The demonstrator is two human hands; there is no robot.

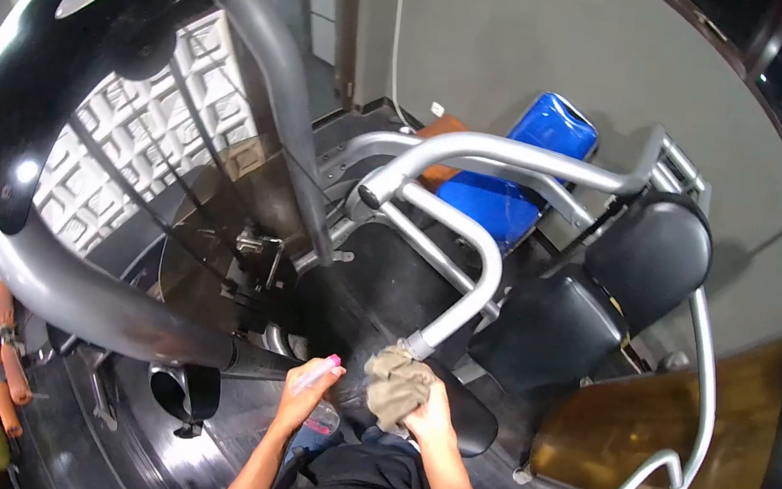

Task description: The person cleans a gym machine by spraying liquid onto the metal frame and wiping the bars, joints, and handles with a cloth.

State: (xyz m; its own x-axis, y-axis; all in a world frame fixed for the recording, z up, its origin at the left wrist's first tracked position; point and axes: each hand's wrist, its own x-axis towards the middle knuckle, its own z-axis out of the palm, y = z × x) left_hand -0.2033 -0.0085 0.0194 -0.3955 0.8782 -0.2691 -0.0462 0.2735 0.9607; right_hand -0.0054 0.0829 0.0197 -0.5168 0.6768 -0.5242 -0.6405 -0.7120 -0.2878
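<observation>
My left hand (294,404) is closed around what looks like a spray bottle with a pink top (330,365); its clear lower part, with pinkish liquid, shows below the fingers. In my right hand (433,419) is a crumpled beige cloth (396,387). The cloth lies against the lower end of a silver tubular bar (465,306) on an exercise machine, and part of that end is covered by it. Just beyond my right wrist is a black pad (476,422).
A machine frame with a large curved grey upright (125,331) stands on the left. The black padded seat (552,319) and backrest (654,254) are at right, with a blue padded bench (488,206) behind. Dumbbells (6,369) lie at far left.
</observation>
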